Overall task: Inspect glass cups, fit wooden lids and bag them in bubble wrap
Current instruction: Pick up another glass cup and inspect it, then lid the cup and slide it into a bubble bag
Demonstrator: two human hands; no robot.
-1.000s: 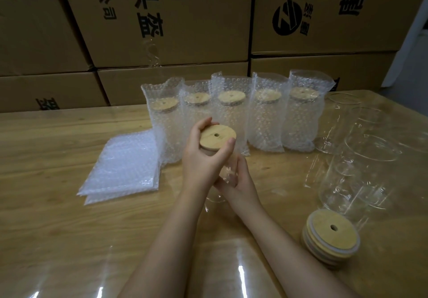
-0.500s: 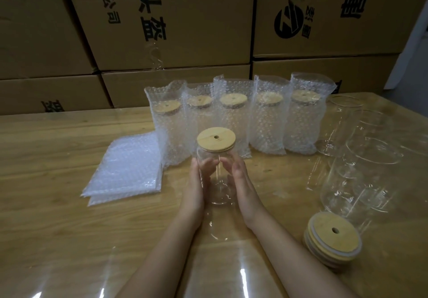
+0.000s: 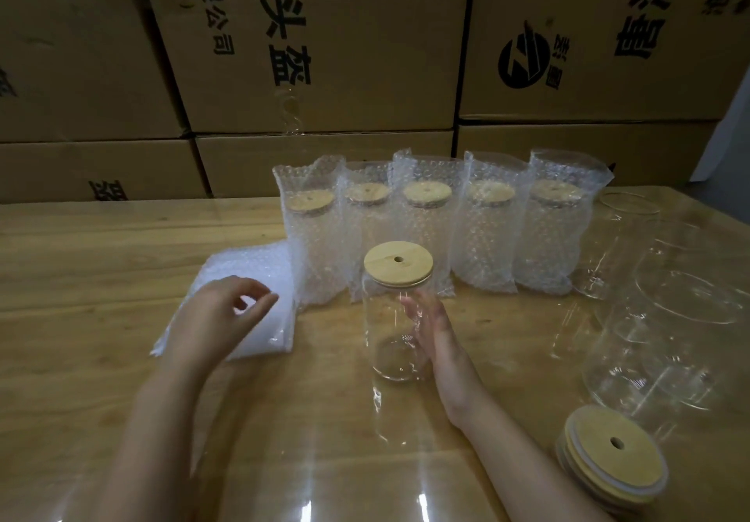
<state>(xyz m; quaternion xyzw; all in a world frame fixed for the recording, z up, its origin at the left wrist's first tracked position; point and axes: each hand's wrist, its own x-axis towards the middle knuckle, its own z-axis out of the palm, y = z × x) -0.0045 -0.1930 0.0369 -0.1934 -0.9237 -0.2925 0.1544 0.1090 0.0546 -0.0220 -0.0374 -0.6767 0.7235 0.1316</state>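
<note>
Cup [image 3: 383,335] likely slick, fragile; best gripped mid-wall. Right hand [image 3: 436,332] straight-fingered against it; left hand [image 3: 215,318] loose-fingered, empty, above bags [image 3: 243,272].

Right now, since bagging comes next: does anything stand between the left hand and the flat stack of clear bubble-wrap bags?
Nothing visible does. The left hand is directly over the bubble-wrap bag stack; the wooden-lidded glass cup stands apart, to its right.
</note>
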